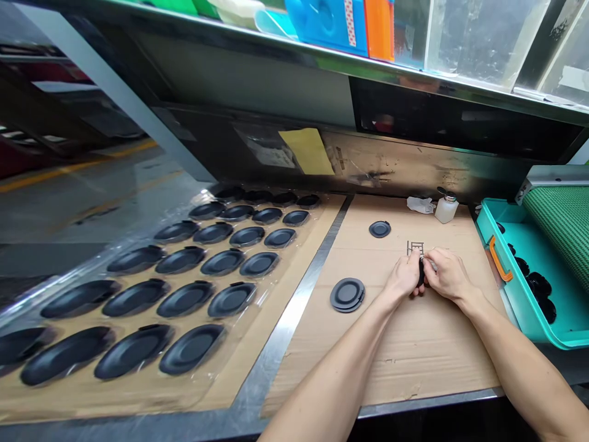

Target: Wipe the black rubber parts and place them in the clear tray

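My left hand (405, 274) is closed around a black round plastic part (420, 274), which stands on edge between my hands, mostly hidden by fingers. My right hand (442, 272) pinches at the near right edge of that same part; whether it holds something small as well cannot be made out. Left of my hands, a dark round lid-like part (347, 294) lies flat on the cardboard (414, 356), seemingly with another under it. A single similar disc (380, 229) lies farther back.
A clear blister tray (202, 294) with rows of black round parts covers the left side. At right stands a turquoise bin (570, 331) with black pieces, beside a green conveyor belt (561, 209). A small bottle (446, 207) and white tissue (420, 205) sit at the back.
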Available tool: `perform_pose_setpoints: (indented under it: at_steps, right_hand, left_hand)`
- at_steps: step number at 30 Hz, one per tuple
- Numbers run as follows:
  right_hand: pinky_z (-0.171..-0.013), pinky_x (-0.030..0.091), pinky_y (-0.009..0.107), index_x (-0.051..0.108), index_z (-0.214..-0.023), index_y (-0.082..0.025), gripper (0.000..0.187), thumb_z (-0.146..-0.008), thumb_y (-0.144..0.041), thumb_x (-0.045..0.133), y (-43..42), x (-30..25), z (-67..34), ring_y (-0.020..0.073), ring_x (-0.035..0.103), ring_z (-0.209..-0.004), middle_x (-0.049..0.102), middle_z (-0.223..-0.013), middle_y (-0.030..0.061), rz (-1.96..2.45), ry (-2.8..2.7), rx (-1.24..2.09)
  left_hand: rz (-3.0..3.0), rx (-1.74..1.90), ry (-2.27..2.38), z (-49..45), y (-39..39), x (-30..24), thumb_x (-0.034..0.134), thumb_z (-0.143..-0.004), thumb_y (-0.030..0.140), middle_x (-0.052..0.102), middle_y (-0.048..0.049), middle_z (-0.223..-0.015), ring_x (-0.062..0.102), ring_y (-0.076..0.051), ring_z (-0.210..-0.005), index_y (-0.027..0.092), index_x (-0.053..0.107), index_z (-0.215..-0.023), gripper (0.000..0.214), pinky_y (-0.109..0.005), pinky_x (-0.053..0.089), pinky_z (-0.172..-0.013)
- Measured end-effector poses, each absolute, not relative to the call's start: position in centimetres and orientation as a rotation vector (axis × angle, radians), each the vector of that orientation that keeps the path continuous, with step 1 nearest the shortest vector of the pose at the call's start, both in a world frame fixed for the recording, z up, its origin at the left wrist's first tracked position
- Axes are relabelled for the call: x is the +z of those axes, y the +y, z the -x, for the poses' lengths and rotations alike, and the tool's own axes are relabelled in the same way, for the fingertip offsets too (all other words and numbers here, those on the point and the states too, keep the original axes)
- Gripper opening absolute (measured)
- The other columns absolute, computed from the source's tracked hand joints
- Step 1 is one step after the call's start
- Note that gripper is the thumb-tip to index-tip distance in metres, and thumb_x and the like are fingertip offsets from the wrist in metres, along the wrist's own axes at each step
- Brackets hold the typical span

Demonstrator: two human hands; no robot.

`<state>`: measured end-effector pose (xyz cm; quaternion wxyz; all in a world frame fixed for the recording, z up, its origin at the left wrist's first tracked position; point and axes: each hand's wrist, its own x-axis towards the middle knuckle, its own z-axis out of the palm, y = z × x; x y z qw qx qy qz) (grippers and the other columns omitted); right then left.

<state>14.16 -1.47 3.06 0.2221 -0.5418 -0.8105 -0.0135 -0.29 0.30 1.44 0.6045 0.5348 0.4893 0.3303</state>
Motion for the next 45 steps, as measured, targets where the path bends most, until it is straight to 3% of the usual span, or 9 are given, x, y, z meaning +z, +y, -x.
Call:
perform_pose_setpoints:
  at_steps: [9,16,22,29,41,45]
  right_hand:
    - [-0.077,0.044,0.024,0.064,-0.076,-0.023,0.016,-0.087,-0.020,0.053,-1.4,4.2,-14.6,0.0161,0.064,-0.080,0.072,-0.083,0.0005,1.579,-2.205,0.238]
    - [-0.076,0.045,0.023,0.067,-0.081,-0.022,0.017,-0.089,-0.022,0.052,-1.3,4.1,-14.5,0.0156,0.064,-0.076,0.072,-0.081,0.0015,1.533,-2.178,0.238]
    - [-0.074,0.044,0.023,0.066,-0.077,-0.022,0.016,-0.087,-0.020,0.053,-1.2,3.8,-14.3,0.0151,0.062,-0.073,0.071,-0.080,0.0010,1.567,-2.169,0.228]
    - [-0.076,0.044,0.024,0.067,-0.090,-0.021,0.020,-0.094,-0.025,0.048,-0.8,2.4,-14.2,0.0166,0.062,-0.079,0.069,-0.085,0.0039,1.445,-2.148,0.055]
    - [-0.079,0.046,0.024,0.069,-0.088,-0.022,0.019,-0.092,-0.025,0.050,-1.2,3.0,-13.8,0.0177,0.066,-0.083,0.074,-0.089,0.0044,1.573,-2.123,0.125]
    - [-0.077,0.046,0.025,0.071,-0.088,-0.024,0.018,-0.090,-0.028,0.053,-1.2,3.3,-13.9,0.0185,0.067,-0.083,0.076,-0.090,0.0032,1.660,-1.995,0.169]
  left_hand:
    - [-1.301,0.732,1.150,0.2,0.0,2.0,0.027,-0.099,0.057,0.055,-0.0073,-0.040,0.050,-0.015,-0.030,0.016,0.059,-0.054,0.068,-0.023,0.034,-0.034]
    - [-1.281,0.770,1.071,0.2,0.1,1.6,0.032,-0.099,0.056,0.061,-0.0083,-0.047,0.052,-0.013,-0.031,0.016,0.060,-0.056,0.065,-0.022,0.032,-0.033]
    - [-1.292,0.796,1.113,0.1,-0.1,1.2,0.030,-0.099,0.058,0.057,-0.0070,-0.040,0.052,-0.014,-0.032,0.016,0.060,-0.056,0.068,-0.021,0.038,-0.036]
    - [-1.153,0.814,1.070,0.2,0.4,0.7,0.033,-0.099,0.058,0.056,-0.0078,-0.039,0.050,-0.015,-0.030,0.017,0.062,-0.057,0.066,-0.023,0.036,-0.033]
    - [-1.280,0.825,1.104,-0.2,0.1,0.4,0.032,-0.099,0.056,0.054,-0.0053,-0.038,0.051,-0.015,-0.031,0.017,0.059,-0.058,0.063,-0.022,0.036,-0.035]
    - [-0.938,0.900,1.031,-0.1,0.5,1.4,0.031,-0.100,0.045,0.057,-0.0054,-0.043,0.051,-0.015,-0.033,0.016,0.060,-0.068,0.053,-0.022,0.036,-0.034]
